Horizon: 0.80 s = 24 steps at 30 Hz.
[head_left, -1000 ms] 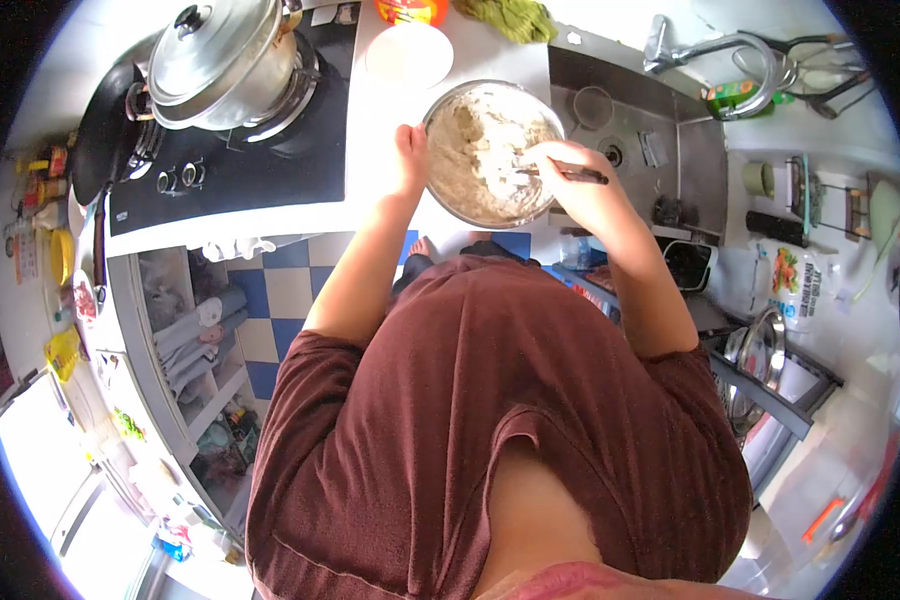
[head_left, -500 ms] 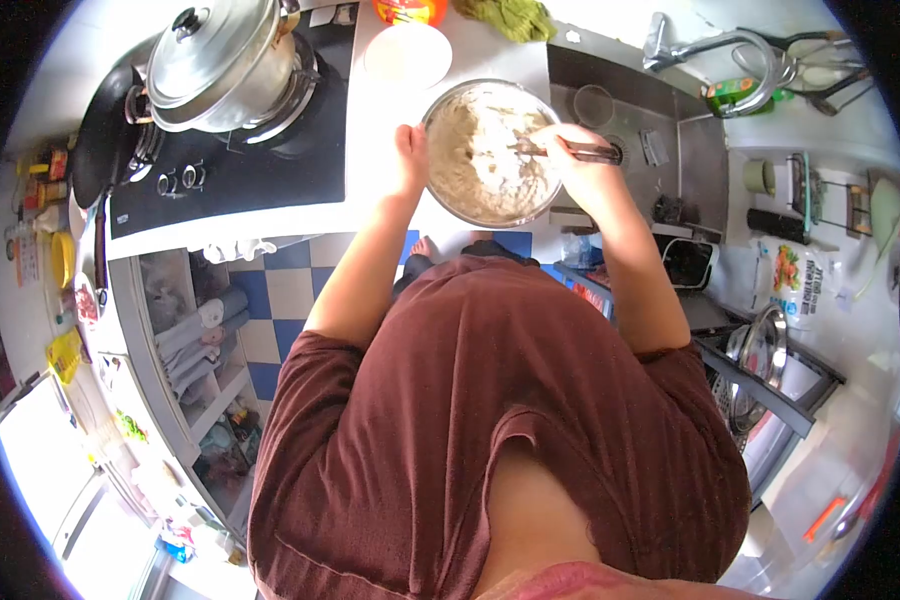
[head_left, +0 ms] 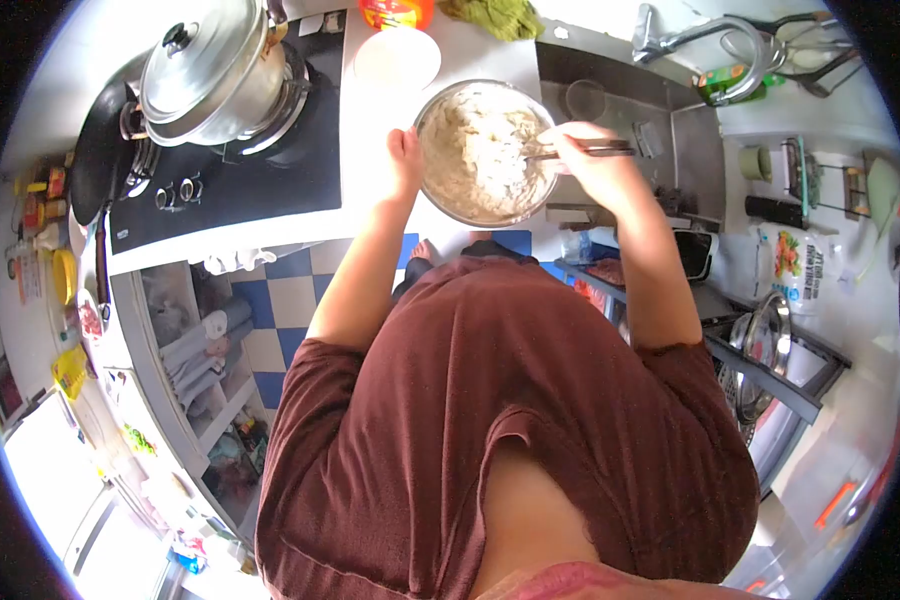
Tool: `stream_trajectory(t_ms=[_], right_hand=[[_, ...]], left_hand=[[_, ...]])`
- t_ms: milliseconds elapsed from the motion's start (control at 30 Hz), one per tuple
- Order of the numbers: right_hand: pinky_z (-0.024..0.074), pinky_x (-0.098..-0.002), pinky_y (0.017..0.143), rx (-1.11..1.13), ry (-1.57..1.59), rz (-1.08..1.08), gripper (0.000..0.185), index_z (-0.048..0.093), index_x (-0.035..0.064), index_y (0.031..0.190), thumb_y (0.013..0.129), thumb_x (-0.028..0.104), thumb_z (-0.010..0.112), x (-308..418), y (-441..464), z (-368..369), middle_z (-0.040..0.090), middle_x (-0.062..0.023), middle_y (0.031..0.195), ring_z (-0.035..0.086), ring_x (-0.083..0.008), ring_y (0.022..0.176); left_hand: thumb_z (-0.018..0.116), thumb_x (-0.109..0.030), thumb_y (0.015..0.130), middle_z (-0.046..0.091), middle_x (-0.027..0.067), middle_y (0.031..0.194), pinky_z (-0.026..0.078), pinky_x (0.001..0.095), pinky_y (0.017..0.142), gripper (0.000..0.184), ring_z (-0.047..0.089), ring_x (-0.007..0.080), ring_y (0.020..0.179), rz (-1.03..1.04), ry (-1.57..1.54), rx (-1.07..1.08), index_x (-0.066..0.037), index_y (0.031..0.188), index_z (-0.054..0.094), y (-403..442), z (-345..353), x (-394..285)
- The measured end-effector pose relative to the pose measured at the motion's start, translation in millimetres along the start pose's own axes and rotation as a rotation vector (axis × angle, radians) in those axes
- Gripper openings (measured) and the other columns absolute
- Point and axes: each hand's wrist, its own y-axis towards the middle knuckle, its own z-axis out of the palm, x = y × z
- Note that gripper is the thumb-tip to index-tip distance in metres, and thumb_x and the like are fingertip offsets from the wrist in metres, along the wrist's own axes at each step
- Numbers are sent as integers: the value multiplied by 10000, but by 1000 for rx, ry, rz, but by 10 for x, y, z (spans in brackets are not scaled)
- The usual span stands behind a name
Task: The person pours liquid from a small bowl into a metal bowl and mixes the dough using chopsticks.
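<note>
A round metal mixing bowl (head_left: 434, 196) stands on the white counter, close to its front edge. Inside lies a pale, lumpy flour mixture (head_left: 485, 150), shaggy and partly stuck to the wall. My left hand (head_left: 403, 162) grips the bowl's left rim. My right hand (head_left: 584, 158) is closed around a pair of dark chopsticks (head_left: 610, 150) over the right rim. Their tips reach into the right part of the mixture, and the back ends stick out to the right. Behind the bowl, to the left, is a white round plate or shallow dish (head_left: 398, 58).
Left is a black gas hob (head_left: 270, 190) with a lidded steel pot (head_left: 210, 85) and a dark frying pan (head_left: 98, 150). Right is a sink (head_left: 695, 160) with a tap (head_left: 710, 40). A green cloth (head_left: 495, 17) lies behind. Lower right, a drawer (head_left: 770, 375) stands pulled out.
My right hand and the chopsticks have moved toward the bowl's right side, and the mixture's lumps have shifted. My left hand stays at the rim. The whole view has shifted slightly.
</note>
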Motion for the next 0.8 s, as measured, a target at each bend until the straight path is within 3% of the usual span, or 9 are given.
stream_trajectory(t_ms=[167, 233, 333, 367, 400, 433, 500, 633, 800], right_hand=[[465, -240, 615, -180, -172, -170, 206, 614, 9, 916, 826, 187, 561, -36, 301, -35, 636, -54, 797, 577, -103, 683], [463, -236, 641, -24, 184, -132, 206, 616, 1, 935, 838, 167, 543, -506, 586, 48, 635, -65, 832, 574, -118, 724], [474, -268, 603, -136, 372, -18, 154, 612, 54, 856, 771, 183, 599, -871, 902, 361, 617, -51, 732, 570, -128, 645], [478, -281, 596, -149, 552, 24, 105, 601, 70, 807, 742, 153, 605, -922, 975, 437, 603, -49, 695, 576, -138, 638], [483, -286, 597, -229, -164, -194, 85, 599, 71, 789, 710, 102, 596, -898, 1054, 559, 603, -44, 700, 580, -154, 640], [491, -312, 641, -274, -265, -54, 124, 629, 74, 798, 712, 137, 566, -561, 891, 584, 620, -94, 757, 604, -210, 707], [497, -338, 692, -217, -504, 226, 208, 660, 75, 841, 722, 196, 539, -73, 734, 638, 641, -132, 834, 629, -253, 802], [492, -366, 656, -221, -586, 227, 182, 642, 111, 758, 709, 252, 538, 54, 563, 833, 624, -126, 747, 619, -282, 743], [412, -378, 516, -102, -510, -346, 20, 548, 103, 653, 638, 101, 561, -419, 332, 952, 568, -105, 635, 560, -291, 606]], left_hand=[[487, -212, 882, 305, -2, 569, 297, 285, 493, 320, 294, 103, 557, -27, 24, 27, -60, 626, 369, 12, -13, 110], [480, -196, 873, 300, 23, 589, 317, 306, 532, 304, 295, 134, 592, -102, 18, 93, -53, 638, 350, 45, -35, 116], [481, -179, 809, 469, 111, 622, 372, 394, 586, 150, 465, 279, 647, 572, 702, 214, -61, 717, 492, 224, -85, 504], [471, -184, 779, 514, 137, 679, 380, 437, 612, 131, 487, 336, 690, 442, 551, 282, -66, 766, 526, 285, -110, 717], [474, -220, 792, 522, 129, 702, 392, 436, 626, 168, 497, 329, 711, 343, 720, 410, -63, 780, 532, 300, -159, 504], [489, -225, 786, 567, 128, 722, 418, 430, 627, 163, 528, 319, 687, 295, 780, 418, -70, 768, 537, 289, -175, 443], [462, -255, 858, 589, 145, 660, 459, 352, 579, 289, 553, 225, 585, -178, 109, 119, 0, 741, 533, 153, -79, 154], [448, -277, 878, 582, 140, 718, 450, 351, 591, 329, 540, 202, 634, -101, 266, 177, 30, 799, 535, 208, -150, 269], [466, -305, 868, 443, 84, 607, 361, 377, 567, 365, 393, 192, 592, 53, 250, 149, 10, 685, 435, 221, -127, 449]])
